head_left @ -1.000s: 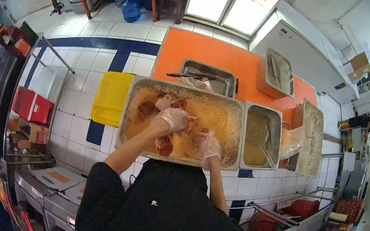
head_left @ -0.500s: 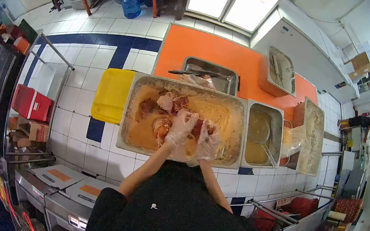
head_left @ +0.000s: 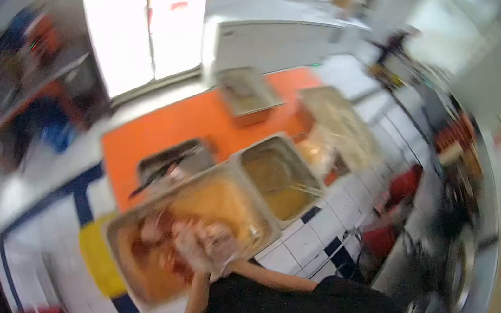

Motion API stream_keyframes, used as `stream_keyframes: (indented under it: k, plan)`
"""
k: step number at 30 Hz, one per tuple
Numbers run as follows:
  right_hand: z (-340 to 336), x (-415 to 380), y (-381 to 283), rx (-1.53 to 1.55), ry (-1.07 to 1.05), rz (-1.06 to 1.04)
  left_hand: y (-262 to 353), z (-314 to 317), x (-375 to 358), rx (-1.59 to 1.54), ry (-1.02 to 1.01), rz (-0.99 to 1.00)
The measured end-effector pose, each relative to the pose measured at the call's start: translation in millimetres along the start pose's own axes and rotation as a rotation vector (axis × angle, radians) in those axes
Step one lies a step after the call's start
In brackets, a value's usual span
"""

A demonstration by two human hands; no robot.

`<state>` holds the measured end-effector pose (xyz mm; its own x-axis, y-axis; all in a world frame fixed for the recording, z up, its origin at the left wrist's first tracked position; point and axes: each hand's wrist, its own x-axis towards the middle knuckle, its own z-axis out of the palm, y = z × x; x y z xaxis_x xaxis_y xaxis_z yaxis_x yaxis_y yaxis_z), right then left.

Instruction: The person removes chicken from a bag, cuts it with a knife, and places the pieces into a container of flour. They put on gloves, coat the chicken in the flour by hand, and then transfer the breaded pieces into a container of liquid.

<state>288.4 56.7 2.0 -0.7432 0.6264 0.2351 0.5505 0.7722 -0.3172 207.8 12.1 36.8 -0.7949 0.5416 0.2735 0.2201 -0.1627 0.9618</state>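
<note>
Both my hands wear clear plastic gloves and are close together over a large metal tray [head_left: 258,201] of orange-tan breading [head_left: 224,195]. My left hand [head_left: 192,253] is closed around the near side of a piece of raw meat [head_left: 215,230]. On the other side of that piece, my right hand [head_left: 227,252] grips it too. Motion blur softens the fingers of both. More reddish raw meat [head_left: 156,226] lies in the breading on the tray's left side, partly coated.
Beside the tray sits a pan of cloudy liquid [head_left: 272,172] with a strainer. Behind, an orange table [head_left: 176,128] bears a small metal pan [head_left: 202,153] with dark tongs and another deep container [head_left: 248,96]. A yellow lid [head_left: 99,258] sticks out at left. A person [head_left: 394,46] stands far right.
My view has swung to the right, so the tray appears lower and further left. Both hands remain together at the meat, nearer the tray's middle.
</note>
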Motion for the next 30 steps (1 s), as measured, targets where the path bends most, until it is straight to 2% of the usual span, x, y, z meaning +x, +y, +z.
stream_keyframes:
  k: [2, 3, 5, 6, 8, 9, 10, 12, 13, 15, 16, 18, 19, 21, 22, 24, 27, 28, 30]
  plan:
    - [-26.4, 8.1, -11.5, 0.013, 0.034, 0.066, -30.2, 2.1, 5.2, 0.152, -0.053, 0.192]
    - [-33.7, 18.7, -6.1, 0.005, 0.077, 0.095, -53.6, 3.1, 0.9, 0.135, -0.089, 0.226]
    - [-48.0, 26.4, 1.1, 0.512, -0.294, 0.227, -93.2, 3.5, -8.6, -0.205, 0.114, -0.262]
    - [-1.6, 19.3, 19.8, 0.428, -0.234, 0.112, -88.4, 8.1, -0.4, -0.21, 0.1, -0.248]
    - [92.3, 4.2, 57.9, 0.234, -0.083, -0.097, -60.1, 15.6, 4.8, -0.338, 0.055, -0.397]
    - [39.7, 8.7, 41.9, 0.245, 0.166, -0.231, -28.3, 17.0, 8.6, -0.46, 0.012, -0.495]
    - [16.0, 11.5, 33.8, 0.248, 0.173, -0.227, -45.1, 15.4, 8.4, -0.456, 0.005, -0.492]
    - [-11.3, 18.5, 25.6, 0.094, -0.07, -0.055, -89.6, 14.1, 9.2, -0.259, 0.058, -0.467]
    - [-15.6, 23.4, 21.4, 0.094, -0.068, -0.057, -82.9, 16.0, 11.0, -0.259, 0.059, -0.464]
    - [-12.4, 29.7, 13.1, 0.684, -0.069, 0.666, -72.8, 19.7, 5.3, -0.148, 0.035, -0.372]
    - [-2.8, 29.5, 12.9, 0.685, -0.068, 0.664, -68.4, 19.4, 3.1, -0.148, 0.036, -0.37]
    - [20.2, 24.2, 17.6, 0.612, 0.069, 0.599, -61.5, 23.0, 0.4, -0.287, -0.184, -0.333]
    - [20.3, 21.7, 12.8, 0.611, 0.07, 0.595, -66.3, 23.9, -5.4, -0.289, -0.182, -0.33]
    - [10.7, 19.5, -2.1, 0.568, 0.252, 0.676, -80.8, 25.9, -19.3, -0.857, -0.122, -0.641]
    - [4.4, 17.9, -2.8, 0.567, 0.252, 0.672, -62.6, 26.0, -19.5, -0.859, -0.12, -0.638]
    - [-9.1, 14.7, 2.4, 0.456, -0.02, 0.512, -13.7, 22.4, -14.5, -0.793, -0.127, -0.705]
    - [40.5, 8.7, 12.6, 0.419, -0.051, 0.579, -72.5, 19.0, -19.5, -0.714, -0.044, -0.736]
    - [47.1, 7.8, 15.4, 0.418, -0.051, 0.579, -65.4, 21.0, -18.4, -0.714, -0.043, -0.736]
    - [59.3, 7.9, 23.1, 0.014, -0.048, 0.351, -50.6, 27.5, -14.8, -0.633, 0.032, -0.696]
